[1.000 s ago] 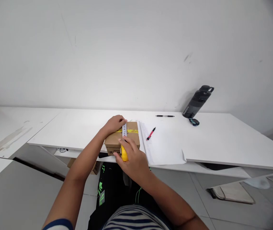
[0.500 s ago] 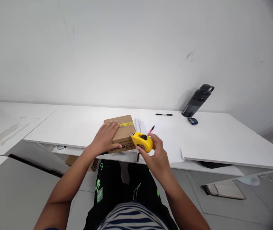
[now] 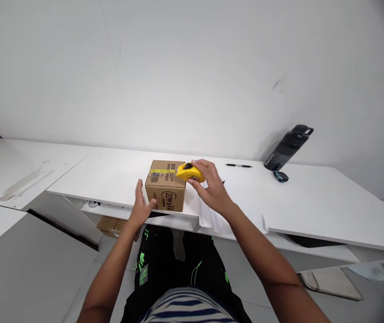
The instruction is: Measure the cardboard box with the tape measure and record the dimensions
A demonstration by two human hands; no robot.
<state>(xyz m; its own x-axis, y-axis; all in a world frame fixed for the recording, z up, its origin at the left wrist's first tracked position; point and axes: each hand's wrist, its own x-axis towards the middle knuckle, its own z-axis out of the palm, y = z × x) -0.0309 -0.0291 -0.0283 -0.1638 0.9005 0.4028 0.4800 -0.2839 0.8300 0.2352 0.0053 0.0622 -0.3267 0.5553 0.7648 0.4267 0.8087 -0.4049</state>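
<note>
A brown cardboard box (image 3: 165, 188) with dark printing and yellow tape across its top stands near the desk's front edge. My left hand (image 3: 141, 206) is at the box's left side, fingers upright and thumb apart by its front corner; it is not wrapped around the box. Gripped in my right hand (image 3: 212, 186) is a yellow tape measure (image 3: 190, 172) with a black button, held at the upper right edge of the box. Whether the tape measure touches the box I cannot tell.
White papers (image 3: 239, 206) lie right of the box on the white desk (image 3: 313, 206). Farther back are a black pen (image 3: 239, 165), a dark bottle (image 3: 288, 148) and a small dark blue object (image 3: 281, 176). Below the desk is another cardboard box (image 3: 109, 225).
The box now shows its printed top and a taller front. My left hand has moved off its top to its left side. My right hand has raised the tape measure leftward over the box's edge.
</note>
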